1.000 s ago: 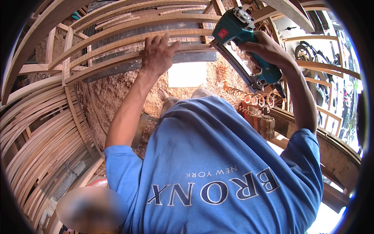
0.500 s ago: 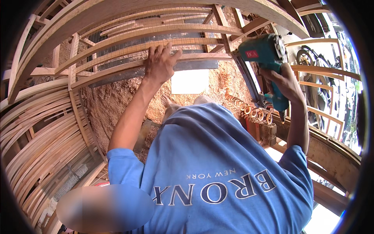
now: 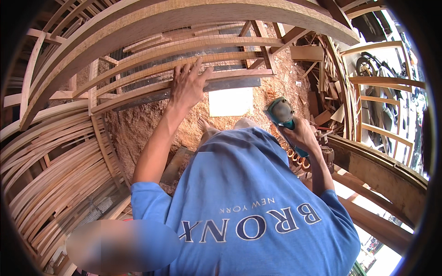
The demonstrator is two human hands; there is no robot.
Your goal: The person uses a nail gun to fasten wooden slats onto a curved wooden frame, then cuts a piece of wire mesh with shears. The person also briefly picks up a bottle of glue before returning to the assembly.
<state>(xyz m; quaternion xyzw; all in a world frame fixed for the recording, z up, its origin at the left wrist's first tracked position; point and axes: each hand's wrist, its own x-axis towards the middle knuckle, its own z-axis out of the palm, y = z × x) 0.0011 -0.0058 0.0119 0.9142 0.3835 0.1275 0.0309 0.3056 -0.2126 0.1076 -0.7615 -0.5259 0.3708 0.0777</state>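
Note:
My right hand (image 3: 301,135) is wrapped round the handle of a teal air nail gun (image 3: 280,112), held in front of my body on the right. The gun's rounded head is turned up towards me, and its tip is hidden. A coiled orange air hose (image 3: 300,160) hangs by the handle. My left hand (image 3: 188,87) lies on a wooden frame (image 3: 138,96) backed with wire mesh, near its lower rail. Its fingers are spread and the thumb stands apart.
Long thin wood strips (image 3: 55,170) are stacked at the left. A thick curved-looking beam (image 3: 198,14) crosses above the frame. Sawdust covers the ground (image 3: 138,133), with a bright white rectangle (image 3: 230,102) on it. Wooden rails (image 3: 377,168) and scrap wood (image 3: 327,92) stand right.
My right hand has brought the nail gun left and closer to my body, turning its head towards me. The left hand stays on the frame.

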